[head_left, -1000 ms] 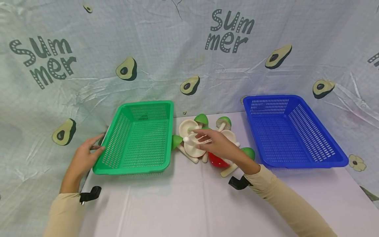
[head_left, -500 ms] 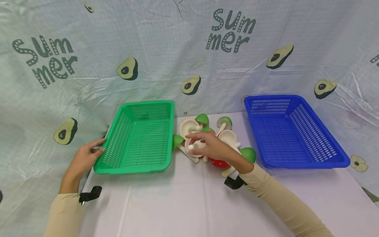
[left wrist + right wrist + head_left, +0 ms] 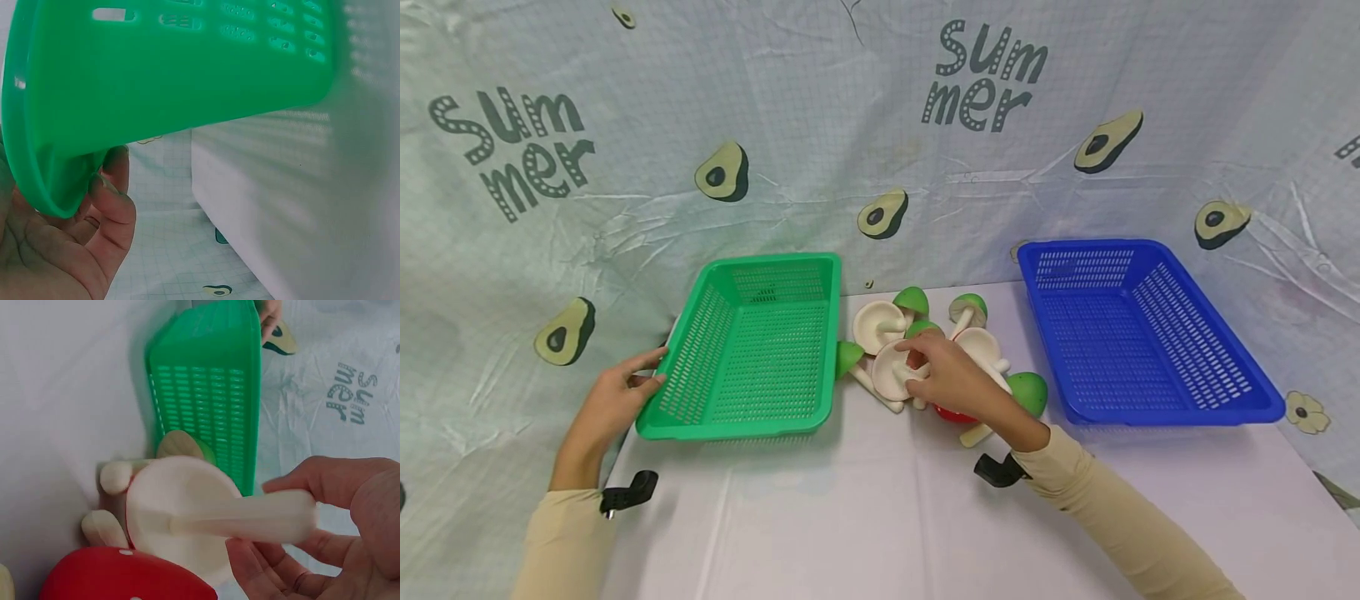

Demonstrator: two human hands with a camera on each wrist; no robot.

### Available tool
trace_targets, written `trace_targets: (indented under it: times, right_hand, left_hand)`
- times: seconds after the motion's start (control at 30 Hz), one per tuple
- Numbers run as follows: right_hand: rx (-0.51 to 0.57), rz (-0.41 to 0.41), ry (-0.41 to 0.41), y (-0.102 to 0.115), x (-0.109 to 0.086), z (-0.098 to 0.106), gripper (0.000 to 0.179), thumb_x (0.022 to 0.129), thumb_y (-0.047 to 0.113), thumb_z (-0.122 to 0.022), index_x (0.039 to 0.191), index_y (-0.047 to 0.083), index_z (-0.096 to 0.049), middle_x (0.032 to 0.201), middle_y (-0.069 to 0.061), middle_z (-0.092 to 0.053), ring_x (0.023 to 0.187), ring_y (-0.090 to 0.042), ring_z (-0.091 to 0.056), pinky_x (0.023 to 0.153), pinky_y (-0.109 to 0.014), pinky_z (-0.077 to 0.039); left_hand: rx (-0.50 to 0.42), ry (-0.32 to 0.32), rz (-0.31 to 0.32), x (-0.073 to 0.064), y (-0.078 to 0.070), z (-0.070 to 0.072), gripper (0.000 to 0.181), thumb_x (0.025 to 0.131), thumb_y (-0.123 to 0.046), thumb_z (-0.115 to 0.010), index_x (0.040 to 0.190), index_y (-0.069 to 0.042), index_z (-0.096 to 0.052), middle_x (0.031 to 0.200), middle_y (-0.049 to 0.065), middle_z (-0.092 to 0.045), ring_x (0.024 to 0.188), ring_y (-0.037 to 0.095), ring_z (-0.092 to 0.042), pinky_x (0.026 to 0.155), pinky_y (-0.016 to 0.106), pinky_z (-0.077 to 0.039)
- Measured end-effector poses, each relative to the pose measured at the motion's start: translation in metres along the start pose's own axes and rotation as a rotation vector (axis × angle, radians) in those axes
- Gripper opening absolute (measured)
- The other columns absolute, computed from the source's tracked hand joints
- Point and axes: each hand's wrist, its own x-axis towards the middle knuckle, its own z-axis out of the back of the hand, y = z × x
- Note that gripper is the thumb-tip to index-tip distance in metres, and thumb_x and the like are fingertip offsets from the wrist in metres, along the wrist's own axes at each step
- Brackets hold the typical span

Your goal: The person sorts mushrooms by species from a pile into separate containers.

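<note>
My right hand is over the pile of toy mushrooms between the baskets. Its thumb and fingers pinch the pale stem of a toy mushroom, whose cream underside faces up and whose cap edge shows red. On the left, my left hand grips the rim of the green basket; in the left wrist view its fingertips curl at the rim's underside. Close around the pinched mushroom lie another upturned one, a green-capped one and a red, white-spotted cap.
A blue basket stands to the right with nothing inside. More green-capped toy mushrooms lie near it, one at its left side and one farther back. Behind the white table hangs a printed cloth.
My right hand has come down onto the upturned mushroom, and its fingers have closed on the stem. That mushroom has tilted slightly. The left hand stays at the green basket's rim.
</note>
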Motion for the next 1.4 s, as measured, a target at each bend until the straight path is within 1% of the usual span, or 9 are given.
trace_targets:
  times: [0.13,0.27,0.43,0.6,0.87,0.97,1.17,1.23,1.4]
  right_hand:
    - [0.019,-0.046,-0.055,-0.005,-0.001,0.004,0.041,0.079,0.006,-0.062,0.12,0.004,-0.062,0.105,-0.01,-0.064,0.1,-0.02,-0.062,0.088,-0.038,-0.051]
    - [-0.024,-0.017,-0.094,-0.011,0.0,0.005,0.029,0.082,0.009,-0.067,0.111,0.004,-0.067,0.104,-0.007,-0.068,0.092,-0.018,-0.064,0.082,-0.036,-0.053]
    - [-0.028,0.008,-0.068,-0.021,0.0,0.004,0.021,0.081,0.013,-0.075,0.101,0.01,-0.072,0.105,0.0,-0.068,0.085,-0.012,-0.064,0.075,-0.029,-0.052]
    - [0.019,-0.03,-0.034,-0.025,0.001,0.006,0.014,0.081,0.016,-0.072,0.095,0.015,-0.069,0.099,0.004,-0.066,0.08,-0.01,-0.061,0.073,-0.027,-0.05]
    - [0.091,-0.096,-0.06,-0.025,0.003,0.007,0.012,0.08,0.021,-0.068,0.09,0.016,-0.064,0.085,0.004,-0.065,0.073,-0.012,-0.058,0.068,-0.028,-0.049]
    - [0.144,-0.11,-0.065,-0.026,0.003,0.006,0.011,0.081,0.018,-0.066,0.091,0.017,-0.062,0.085,0.003,-0.064,0.076,-0.013,-0.058,0.07,-0.028,-0.05]
    - [0.365,-0.093,0.006,-0.029,0.004,0.006,0.014,0.086,0.009,-0.065,0.099,0.013,-0.066,0.096,-0.005,-0.065,0.083,-0.02,-0.06,0.074,-0.032,-0.052]
    - [0.348,-0.091,0.012,-0.031,0.005,0.005,0.014,0.085,0.011,-0.068,0.099,0.013,-0.069,0.099,-0.004,-0.065,0.084,-0.019,-0.061,0.073,-0.032,-0.053]
    - [0.182,-0.116,0.002,-0.036,0.007,0.005,0.01,0.081,0.022,-0.076,0.088,0.017,-0.073,0.096,0.002,-0.067,0.088,-0.014,-0.06,0.08,-0.031,-0.05]
  left_hand:
    - [-0.001,-0.003,0.001,0.0,0.0,0.0,0.051,0.102,-0.022,-0.047,0.15,-0.011,-0.034,0.13,0.03,-0.048,0.095,0.031,-0.057,0.063,0.027,-0.048]
    - [0.0,-0.009,-0.003,0.0,0.0,0.0,0.05,0.102,-0.021,-0.047,0.15,-0.01,-0.034,0.13,0.03,-0.048,0.094,0.029,-0.056,0.062,0.027,-0.048]
    - [-0.005,-0.02,-0.003,0.001,0.0,-0.001,0.05,0.102,-0.019,-0.047,0.149,-0.007,-0.035,0.131,0.03,-0.047,0.094,0.03,-0.057,0.061,0.026,-0.049]
    - [-0.008,-0.02,0.011,0.002,0.001,-0.002,0.05,0.102,-0.02,-0.047,0.148,-0.004,-0.035,0.133,0.029,-0.046,0.094,0.029,-0.057,0.061,0.025,-0.049]
    - [-0.019,-0.015,0.01,0.001,0.002,-0.002,0.051,0.101,-0.021,-0.048,0.148,-0.005,-0.035,0.118,0.03,-0.057,0.088,0.024,-0.061,0.062,0.027,-0.051]
    - [-0.021,-0.015,0.006,0.002,0.002,-0.001,0.051,0.101,-0.02,-0.048,0.148,-0.005,-0.035,0.117,0.03,-0.057,0.084,0.019,-0.061,0.062,0.028,-0.051]
    - [-0.03,-0.018,0.004,0.001,0.001,0.0,0.051,0.101,-0.021,-0.048,0.148,-0.006,-0.035,0.117,0.03,-0.057,0.08,0.013,-0.06,0.061,0.028,-0.051]
    - [-0.034,-0.017,0.007,0.001,0.001,0.0,0.051,0.101,-0.021,-0.048,0.149,-0.006,-0.035,0.117,0.03,-0.057,0.081,0.013,-0.06,0.061,0.027,-0.051]
    - [-0.037,-0.017,0.005,0.0,-0.001,-0.002,0.051,0.101,-0.021,-0.049,0.148,-0.005,-0.035,0.117,0.03,-0.057,0.082,0.015,-0.06,0.061,0.027,-0.051]
